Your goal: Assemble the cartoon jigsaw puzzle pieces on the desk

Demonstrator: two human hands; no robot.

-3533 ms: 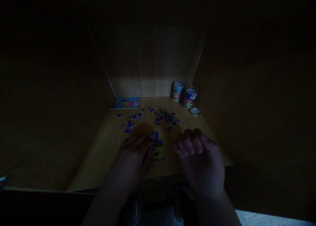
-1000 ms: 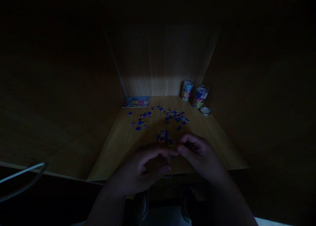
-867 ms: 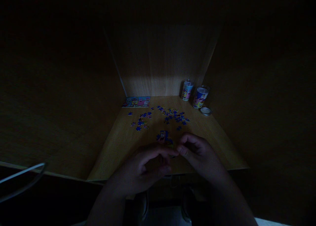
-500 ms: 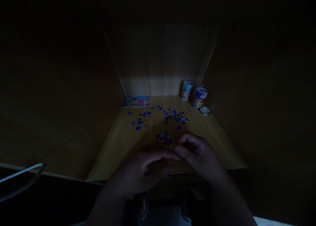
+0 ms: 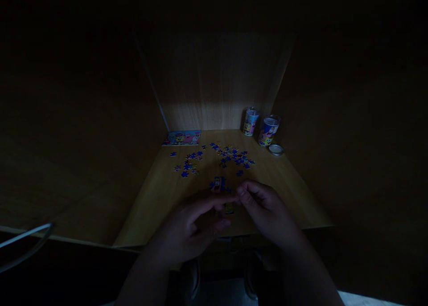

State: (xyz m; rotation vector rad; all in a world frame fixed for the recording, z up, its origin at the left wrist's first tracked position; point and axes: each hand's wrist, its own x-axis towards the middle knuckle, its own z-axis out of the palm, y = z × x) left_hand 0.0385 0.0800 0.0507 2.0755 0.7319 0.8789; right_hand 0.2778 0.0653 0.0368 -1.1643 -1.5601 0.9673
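Observation:
My left hand [image 5: 194, 223] is over the front of the wooden table, thumb and index finger spread apart and nothing seen between them. Its index fingertip reaches the fingertips of my right hand [image 5: 267, 210]. There the right thumb and index finger are pinched together; whatever they hold, if anything, is too dark and small to make out. Just beyond the fingers lies a partly joined patch of jigsaw puzzle [image 5: 218, 183], blue with a cartoon figure. My left hand hides part of it, and a yellowish bit [image 5: 229, 208] shows below the index finger.
Loose jigsaw pieces lie in a right group [image 5: 232, 156] and a left group [image 5: 187, 166]. A cartoon picture sheet [image 5: 182, 138] is at the back left. Two printed canisters [image 5: 250, 122] [image 5: 268, 132] stand at the back right beside a round lid [image 5: 276, 149]. Wooden panels enclose the table.
My left index finger has lifted and straightened toward the right fingertips, and its thumb is further from it. The right thumb and index finger have come closer together. The view has shifted slightly.

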